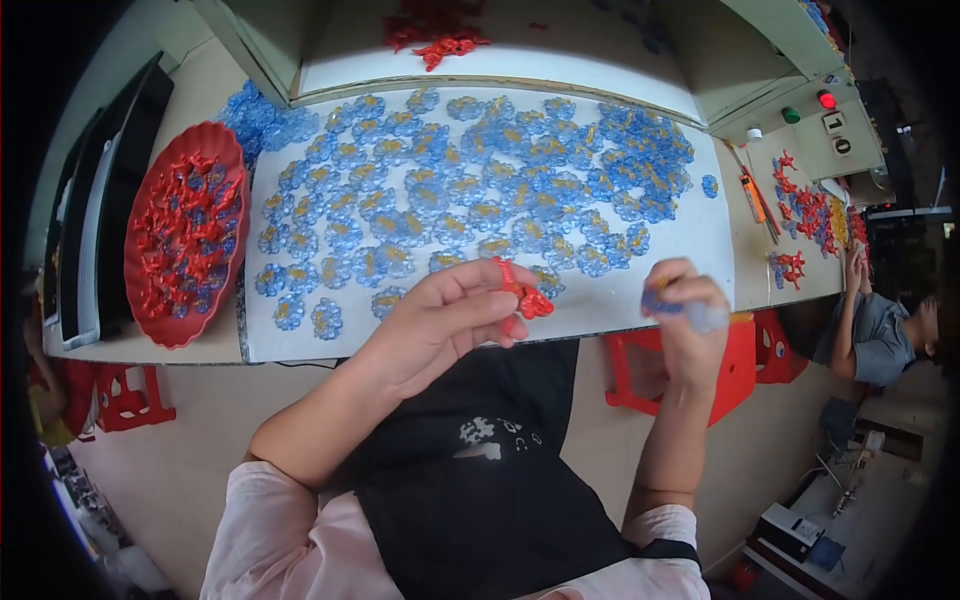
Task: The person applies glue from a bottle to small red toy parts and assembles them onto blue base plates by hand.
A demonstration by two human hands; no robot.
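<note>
Two hands: both raised at the near edge of the white work surface [700, 240], above a lap covered by a black apron [480, 470].
Left hand [440, 325]: fingers curled narrow, pinching a small red plastic piece [525, 295] between thumb and fingertips; the piece sticks out to the right of the fingers, over the near edge of the white surface.
Right hand [685, 315]: closed around a small blue and clear plastic piece [668, 302], of which only an end shows between the fingers; it sits to the right of the red piece, apart from it.
Red stool [740, 365]: on the floor just behind the right hand, under the table edge.
Second red stool [125, 400]: near left, under the left end of the table.
Blue flower-shaped pieces [470, 190]: translucent with yellow centres, spread in loose rows across the white surface beyond both hands; denser toward the far right.
Red oval tray [185, 230]: left of the white surface, filled with red pieces and a few blue ones.
Loose heap of blue pieces [260, 120]: far left, just past the tray.
Orange utility knife [752, 195]: right of the white surface.
Control box [830, 125]: far right, with a red and a green button.
Red pieces [440, 45]: a small pile at the far edge, on a raised shelf.
Another person [885, 330]: seated at the right, arms raised to a neighbouring bench.
</note>
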